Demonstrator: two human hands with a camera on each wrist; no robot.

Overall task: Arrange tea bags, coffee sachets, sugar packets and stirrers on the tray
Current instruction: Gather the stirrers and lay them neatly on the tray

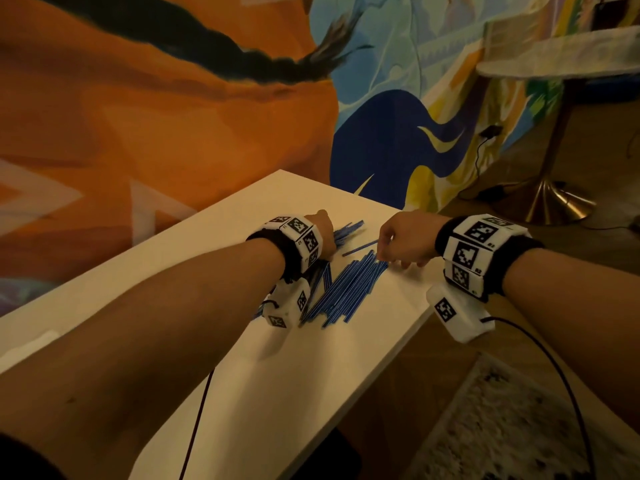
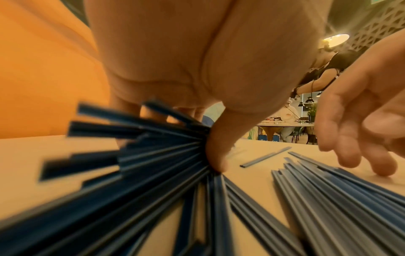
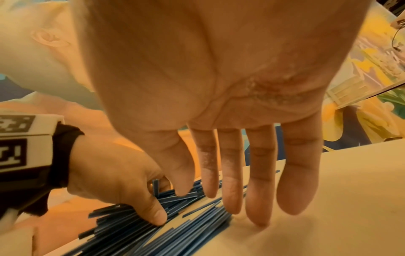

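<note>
While left hand [image 2: 197,72] grips stirrers [image 1: 346,289], right hand [image 3: 219,86] fingers extended, touching table [image 1: 242,375]

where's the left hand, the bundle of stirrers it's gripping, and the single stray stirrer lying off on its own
left hand [image 3: 114,187]: right wrist view, back of the hand.
bundle of stirrers [image 2: 153,155]: left wrist view, fanned part beside the thumb.
stray stirrer [image 1: 360,247]: head view, middle of its length.

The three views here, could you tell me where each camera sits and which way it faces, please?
Head: worn on the head, looking forward and down at the table; both forearms show.
Left wrist: under the left hand, facing along it at gripped stirrers; right hand beside.
Right wrist: under the right hand's open palm, fingertips by the loose stirrers.
All views share both hands and the stirrers.
</note>
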